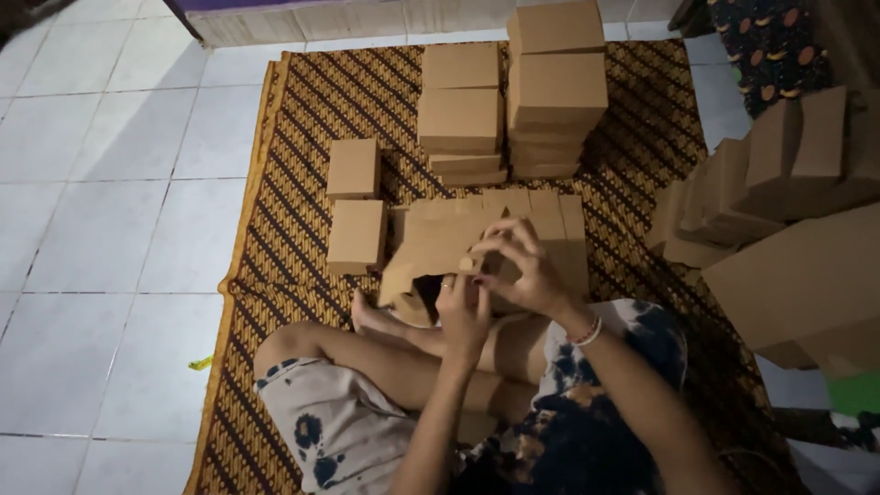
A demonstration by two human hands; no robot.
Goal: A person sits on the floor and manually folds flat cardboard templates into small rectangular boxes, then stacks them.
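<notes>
While gripping a half-folded cardboard box (440, 243), left hand (463, 312) and right hand (522, 266), fingers clamped on its flaps. Mid-fold, judging by shape; next calls for tucking flaps shut.

- The half-folded box (440, 243) between the left hand (463, 312) and right hand (518, 266) is showing plain brown cardboard — matt, smooth, unprinted.
- The stacked boxes (555, 87) behind it and the two single boxes (356, 202) to the side are looking like the same dull kraft card.
- The flat cardboard blanks (788, 165) at the right are appearing equally matt and brown.
- The mat (302, 101) is reading as woven cloth with a brown-and-black diagonal pattern — no sheen.
- The floor tiles (101, 211) are looking glazed, pale and smooth, faintly glossy.
- The shorts (339, 422) are appearing as soft blotch-dyed fabric.
- The bracelet (587, 332) is looking beaded; its material is not clear.
</notes>
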